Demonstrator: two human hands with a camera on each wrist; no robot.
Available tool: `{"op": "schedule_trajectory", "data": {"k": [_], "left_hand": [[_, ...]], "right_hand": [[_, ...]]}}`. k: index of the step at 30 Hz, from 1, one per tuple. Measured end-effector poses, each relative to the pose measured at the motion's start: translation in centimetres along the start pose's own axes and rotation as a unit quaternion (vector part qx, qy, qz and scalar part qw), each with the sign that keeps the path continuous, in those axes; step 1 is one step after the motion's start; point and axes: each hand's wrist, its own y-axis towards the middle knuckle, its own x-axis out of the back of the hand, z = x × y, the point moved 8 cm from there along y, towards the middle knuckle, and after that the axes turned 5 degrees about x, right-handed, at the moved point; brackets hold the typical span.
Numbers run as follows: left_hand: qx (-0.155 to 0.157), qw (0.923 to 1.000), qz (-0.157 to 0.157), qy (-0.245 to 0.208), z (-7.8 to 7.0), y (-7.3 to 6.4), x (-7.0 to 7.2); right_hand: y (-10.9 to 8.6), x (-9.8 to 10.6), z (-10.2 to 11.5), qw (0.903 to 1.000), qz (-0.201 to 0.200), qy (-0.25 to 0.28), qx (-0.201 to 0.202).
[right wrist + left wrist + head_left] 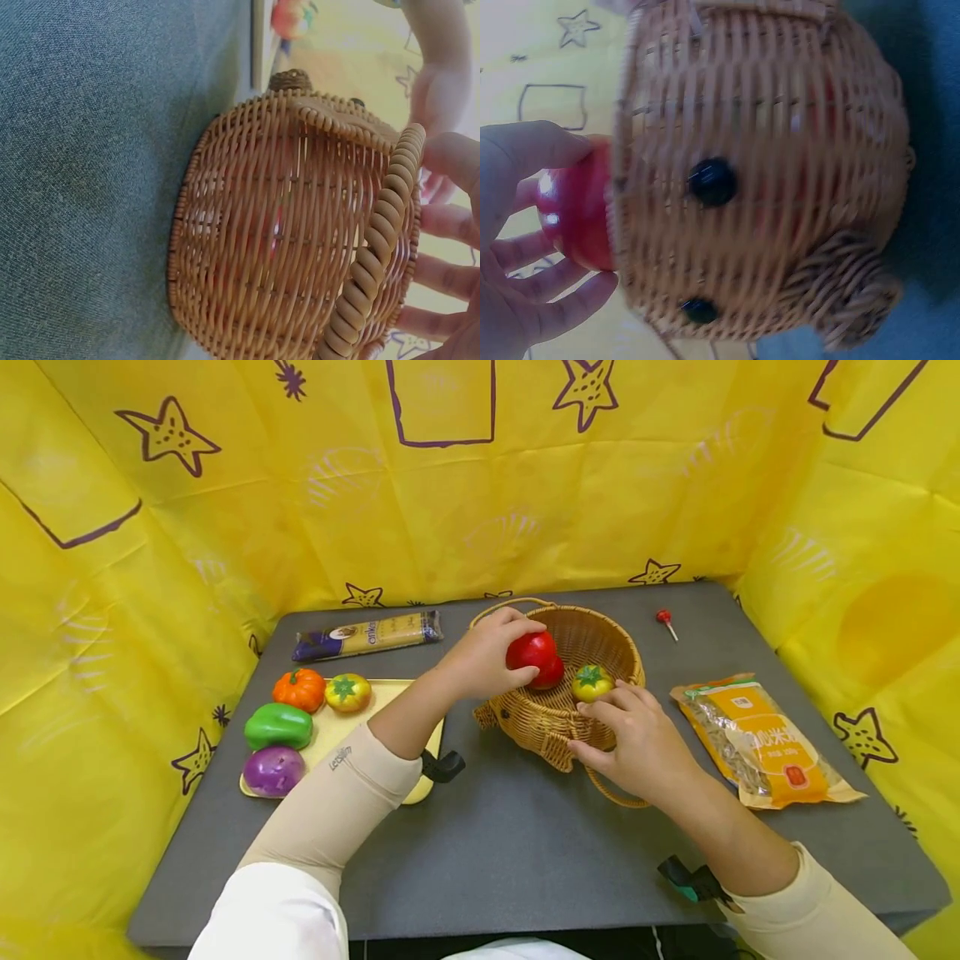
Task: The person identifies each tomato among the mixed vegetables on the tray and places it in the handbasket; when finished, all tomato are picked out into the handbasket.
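Note:
A wicker basket (534,727) woven like an animal, with dark button eyes (713,181), stands at the table's middle. At its opening, my left hand (491,652) holds a glossy red round fruit (531,648) between thumb and spread fingers; its exact kind is unclear. Just below it, inside the basket, shows another red rounded shape (552,675). A yellow-green tomato (592,682) is near the basket's right side. Beside that tomato my right hand (648,739) has its fingers at the rim and its thumb outside. Rope-like wicker makes up the handle (371,255).
On the left, a pale yellow tray (390,693) bears an orange pumpkin (299,691), a yellow tomato (348,692), a green pepper (279,727) and a purple eggplant (273,771). Behind lies a pasta packet (367,636). Rightward are a lollipop (664,620) and an orange food bag (765,743).

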Motion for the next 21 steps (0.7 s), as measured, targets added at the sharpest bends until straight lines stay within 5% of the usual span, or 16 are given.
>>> {"op": "schedule_trajectory", "data": {"k": [9,21], "left_hand": [[-0.009,0.9991,0.028,0.031,-0.7,0.7,-1.9],[-0.024,0.9994,-0.005,0.025,-0.3,-1.6,0.2]], "right_hand": [[0.2,0.2,0.1,0.9999,0.011,-0.002,-0.01],[0.0,0.0,0.1,0.9999,0.007,-0.005,-0.006]]}}
